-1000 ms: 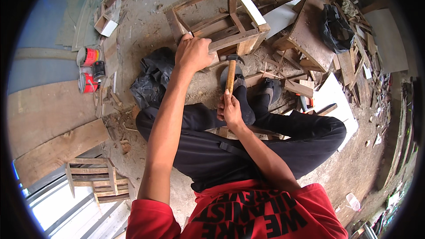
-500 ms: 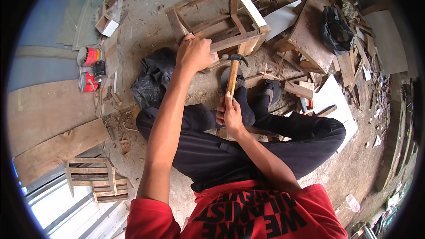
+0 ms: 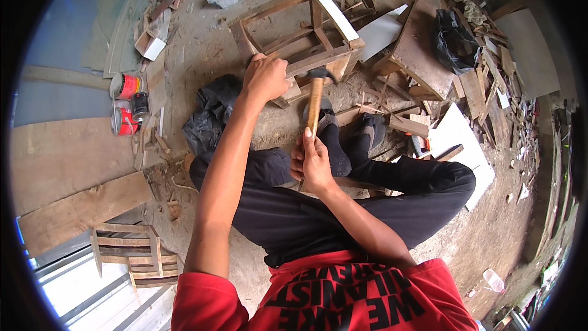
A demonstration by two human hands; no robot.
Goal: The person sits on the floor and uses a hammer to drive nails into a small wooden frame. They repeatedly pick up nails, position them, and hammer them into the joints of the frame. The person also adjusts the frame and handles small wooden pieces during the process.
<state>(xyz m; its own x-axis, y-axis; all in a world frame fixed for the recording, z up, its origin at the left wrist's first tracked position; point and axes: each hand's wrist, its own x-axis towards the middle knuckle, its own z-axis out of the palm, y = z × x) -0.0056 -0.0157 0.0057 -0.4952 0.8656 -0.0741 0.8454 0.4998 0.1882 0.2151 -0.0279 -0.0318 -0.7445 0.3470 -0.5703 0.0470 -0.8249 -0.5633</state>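
A wooden frame (image 3: 324, 58) of brown battens, with one white strip on its right side, rests on the ground in front of my feet. My left hand (image 3: 267, 78) is closed around its near left corner, fingers wrapped over the wood. In my right hand (image 3: 314, 160) is a claw hammer (image 3: 315, 101), gripped low on its wooden handle with the thumb along it. The dark hammer head points away from me, close to the frame's near rail; whether it touches the rail I cannot tell.
A black plastic bag (image 3: 211, 113) lies left of the frame. Paint cans (image 3: 127, 121) stand further left. To the right are a brown wooden box (image 3: 419, 52), a white board (image 3: 462, 147) and scattered wood scraps (image 3: 490, 95). A slatted wooden piece (image 3: 128, 251) is at lower left.
My right hand and the hammer have shifted slightly left, and the hammer head is a little nearer the frame's rail. My left hand keeps its grip on the corner. The whole view has shifted slightly.
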